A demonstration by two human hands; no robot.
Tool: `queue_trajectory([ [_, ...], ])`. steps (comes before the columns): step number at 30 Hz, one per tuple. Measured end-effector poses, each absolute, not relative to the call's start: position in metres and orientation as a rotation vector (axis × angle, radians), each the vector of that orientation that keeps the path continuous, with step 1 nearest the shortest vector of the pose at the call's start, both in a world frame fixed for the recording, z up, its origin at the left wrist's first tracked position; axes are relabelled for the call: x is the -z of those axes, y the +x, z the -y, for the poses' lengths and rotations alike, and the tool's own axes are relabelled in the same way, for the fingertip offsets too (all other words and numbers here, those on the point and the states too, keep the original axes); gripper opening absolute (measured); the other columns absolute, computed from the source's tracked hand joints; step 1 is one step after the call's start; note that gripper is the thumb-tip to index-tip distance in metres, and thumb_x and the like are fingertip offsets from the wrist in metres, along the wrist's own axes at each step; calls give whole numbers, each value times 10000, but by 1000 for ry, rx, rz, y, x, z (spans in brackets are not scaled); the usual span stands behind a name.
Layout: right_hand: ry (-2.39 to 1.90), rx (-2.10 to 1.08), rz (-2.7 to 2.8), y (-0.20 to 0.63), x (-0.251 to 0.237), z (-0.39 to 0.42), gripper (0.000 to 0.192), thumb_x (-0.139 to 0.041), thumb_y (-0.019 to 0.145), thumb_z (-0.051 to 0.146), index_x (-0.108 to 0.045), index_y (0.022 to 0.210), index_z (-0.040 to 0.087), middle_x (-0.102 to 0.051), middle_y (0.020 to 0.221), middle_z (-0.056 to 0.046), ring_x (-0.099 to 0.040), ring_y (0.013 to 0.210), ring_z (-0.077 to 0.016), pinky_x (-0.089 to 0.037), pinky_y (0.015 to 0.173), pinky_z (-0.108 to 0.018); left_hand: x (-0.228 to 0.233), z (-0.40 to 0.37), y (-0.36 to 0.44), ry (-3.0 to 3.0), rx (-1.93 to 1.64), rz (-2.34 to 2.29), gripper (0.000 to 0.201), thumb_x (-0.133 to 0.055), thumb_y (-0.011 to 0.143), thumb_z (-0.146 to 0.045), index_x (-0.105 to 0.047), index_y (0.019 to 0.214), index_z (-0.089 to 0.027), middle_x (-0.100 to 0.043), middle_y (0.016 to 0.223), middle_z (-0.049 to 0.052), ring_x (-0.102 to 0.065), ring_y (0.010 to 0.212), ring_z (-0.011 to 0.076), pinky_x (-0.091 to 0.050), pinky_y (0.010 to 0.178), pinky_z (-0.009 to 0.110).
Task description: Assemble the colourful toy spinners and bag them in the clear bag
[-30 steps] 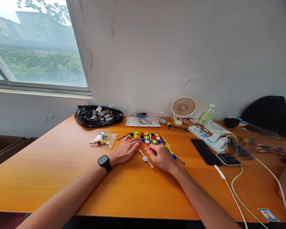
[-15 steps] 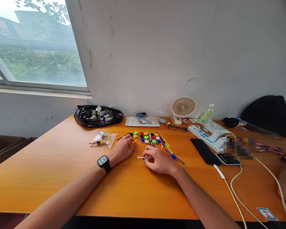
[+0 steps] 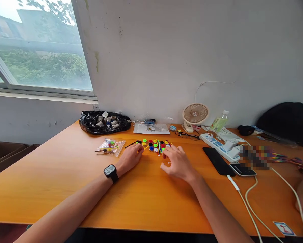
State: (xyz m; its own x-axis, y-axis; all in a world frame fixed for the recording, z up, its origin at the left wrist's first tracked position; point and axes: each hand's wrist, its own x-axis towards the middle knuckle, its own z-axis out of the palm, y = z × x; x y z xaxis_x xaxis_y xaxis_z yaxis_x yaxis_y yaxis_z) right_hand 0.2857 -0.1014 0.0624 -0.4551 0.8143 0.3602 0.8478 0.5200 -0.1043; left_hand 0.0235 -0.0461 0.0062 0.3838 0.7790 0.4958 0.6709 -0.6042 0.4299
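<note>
My left hand (image 3: 130,157), with a black watch (image 3: 111,171) at the wrist, rests on the table with its fingers loosely bent and apart. Beside its fingertips lies a yellow plastic stick (image 3: 145,147). My right hand (image 3: 178,163) hovers low to the right, thumb and fingers spread, holding nothing I can see. A small white piece (image 3: 169,163) shows under it, mostly hidden. Beyond both hands are rows of coloured discs (image 3: 150,145) in black, yellow, green, red, blue and white. Several coloured sticks (image 3: 158,148) lie among them, some covered by my right hand.
Left of the discs lies a clear bag of coloured parts (image 3: 110,147). Behind stand a black plastic bag (image 3: 90,126), a fan (image 3: 195,113) and a bottle (image 3: 219,123). Glasses (image 3: 188,136), a power strip (image 3: 218,145), phones (image 3: 217,160) and cables (image 3: 247,202) occupy the right side.
My right hand has moved right and opened, letting go of the white stick with its clear disc. It now covers the sticks at the right. My left hand has hardly moved.
</note>
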Motion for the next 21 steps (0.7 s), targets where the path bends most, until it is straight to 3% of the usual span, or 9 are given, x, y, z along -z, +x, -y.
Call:
queue_trajectory([
  [6,-1226,-75,2420,265,-45,104,156,-684,883,284,-559,831,206,-668,909,-25,-566,870,-199,-344,846,-348,-3,38,20,2365,-1228,-1368,176,-517,1032,-234,-688,1072,-216,-765,998,65,-708,857,203,-535,776,304],
  [16,-1027,-540,2459,253,-35,114,214,-756,861,289,-562,821,208,-600,838,7,-515,747,-145,-362,671,-266,2,33,19,2368,-1173,-1427,209,-559,986,-147,-746,1075,-176,-786,977,81,-723,841,212,-529,767,301],
  [21,-1110,-547,2411,247,-28,113,178,-694,929,318,-572,851,214,-627,846,6,-524,743,-147,-349,668,-271,4,32,19,2409,-1179,-1444,195,-562,982,-124,-742,1040,-172,-762,936,73,-702,811,201,-497,738,291],
])
